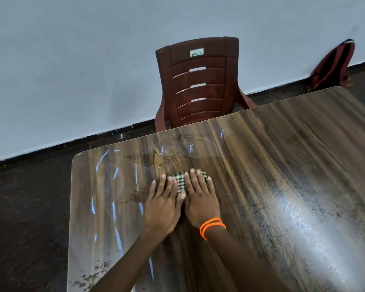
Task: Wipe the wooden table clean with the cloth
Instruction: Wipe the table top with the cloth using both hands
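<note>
Two flat hands, left hand (162,204) and right hand (199,198), press the soft, light checkered cloth (180,182) onto the wet wooden tabletop (282,165); I'd pin its middle so it doesn't bunch.

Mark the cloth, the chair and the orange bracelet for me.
cloth (180,182), head view, on the checked patch showing between the two hands.
chair (198,91), head view, on the slatted backrest.
orange bracelet (212,226), head view, on the bands around the right wrist.
</note>
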`<state>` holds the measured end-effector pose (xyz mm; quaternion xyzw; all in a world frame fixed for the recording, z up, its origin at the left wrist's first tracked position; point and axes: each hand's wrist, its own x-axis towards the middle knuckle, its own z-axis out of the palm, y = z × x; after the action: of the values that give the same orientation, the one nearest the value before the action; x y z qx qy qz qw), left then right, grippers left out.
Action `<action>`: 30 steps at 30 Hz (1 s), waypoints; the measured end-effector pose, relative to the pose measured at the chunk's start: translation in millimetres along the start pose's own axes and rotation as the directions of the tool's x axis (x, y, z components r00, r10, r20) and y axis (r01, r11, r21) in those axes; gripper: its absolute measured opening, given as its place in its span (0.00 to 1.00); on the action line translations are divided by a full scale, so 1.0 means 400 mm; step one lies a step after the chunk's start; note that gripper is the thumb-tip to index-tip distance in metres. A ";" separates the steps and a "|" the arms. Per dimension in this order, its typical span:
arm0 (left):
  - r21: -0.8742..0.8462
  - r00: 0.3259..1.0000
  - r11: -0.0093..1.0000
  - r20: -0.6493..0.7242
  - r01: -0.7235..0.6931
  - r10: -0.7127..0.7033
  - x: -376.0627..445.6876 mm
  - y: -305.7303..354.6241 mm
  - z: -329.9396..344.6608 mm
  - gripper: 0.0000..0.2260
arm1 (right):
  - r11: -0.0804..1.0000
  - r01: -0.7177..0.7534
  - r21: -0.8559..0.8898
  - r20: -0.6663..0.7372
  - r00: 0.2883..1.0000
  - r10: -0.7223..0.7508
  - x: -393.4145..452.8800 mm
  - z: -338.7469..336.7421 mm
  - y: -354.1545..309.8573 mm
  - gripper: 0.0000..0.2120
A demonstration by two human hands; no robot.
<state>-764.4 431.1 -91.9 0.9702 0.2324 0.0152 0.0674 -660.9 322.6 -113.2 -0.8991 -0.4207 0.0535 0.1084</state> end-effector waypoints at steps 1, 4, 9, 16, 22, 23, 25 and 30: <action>-0.007 1.000 1.000 0.005 -0.013 0.013 -0.032 0.008 0.000 0.28 | 1.000 0.015 -0.003 -0.002 1.000 -0.015 -0.032 -0.001 0.002 0.31; -0.045 0.996 0.996 0.025 -0.080 0.081 -0.074 0.064 0.001 0.29 | 1.000 0.011 -0.009 -0.014 1.000 -0.012 -0.114 -0.011 0.051 0.29; -0.045 0.975 0.977 0.068 -0.208 0.211 0.040 0.189 0.009 0.28 | 0.991 -0.121 -0.052 -0.045 0.992 0.119 -0.126 -0.042 0.206 0.30; 0.037 0.976 0.982 0.128 -0.184 0.178 0.315 0.236 0.015 0.28 | 0.955 -0.295 -0.037 -0.025 0.955 0.294 0.118 -0.064 0.308 0.31; 0.092 0.990 0.991 0.118 -0.093 0.082 0.367 0.061 -0.004 0.31 | 0.977 -0.213 -0.009 0.005 0.977 0.213 0.271 -0.049 0.170 0.35; 0.102 0.992 0.992 0.103 -0.079 0.068 0.352 0.021 -0.008 0.32 | 0.983 -0.182 -0.003 0.019 0.983 0.183 0.280 -0.043 0.132 0.35; 0.085 0.998 0.995 0.043 -0.055 0.051 0.306 -0.053 -0.013 0.31 | 0.993 -0.118 0.008 0.035 0.992 0.118 0.279 -0.027 0.056 0.33; 0.040 0.996 0.997 -0.061 -0.068 0.070 0.131 -0.124 -0.022 0.27 | 1.000 0.012 0.017 -0.010 1.000 -0.012 0.165 0.010 -0.043 0.30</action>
<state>-740.4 499.6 -90.0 0.9778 0.2010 0.0431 0.0413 -632.5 384.6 -113.3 -0.8958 -0.4251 0.0523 0.1185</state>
